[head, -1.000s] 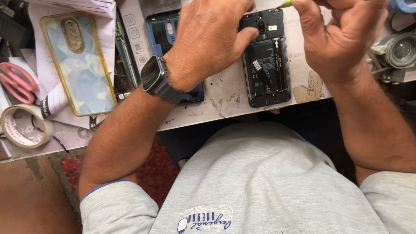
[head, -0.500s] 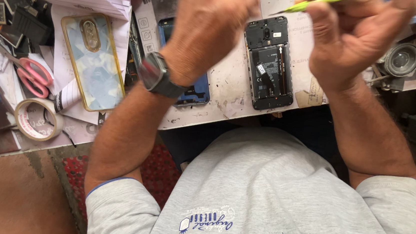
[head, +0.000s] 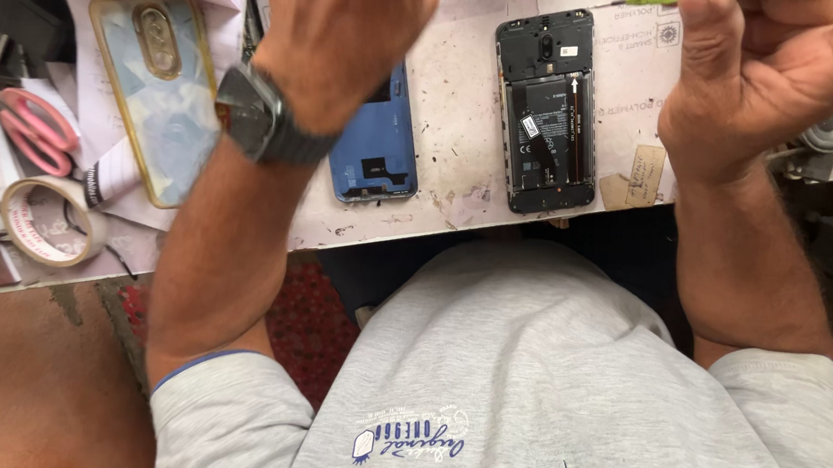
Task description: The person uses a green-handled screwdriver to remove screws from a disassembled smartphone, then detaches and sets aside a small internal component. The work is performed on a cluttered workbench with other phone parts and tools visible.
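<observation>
While hands hover, opened phone (head: 546, 110) between fingers.

Left hand (head: 340, 17) raised, back toward the camera, fingers out of view at the top edge, forearm running down and left. Right hand (head: 782, 70) lifted at upper right, palm showing, fingers curled, forearm angling down right.
</observation>
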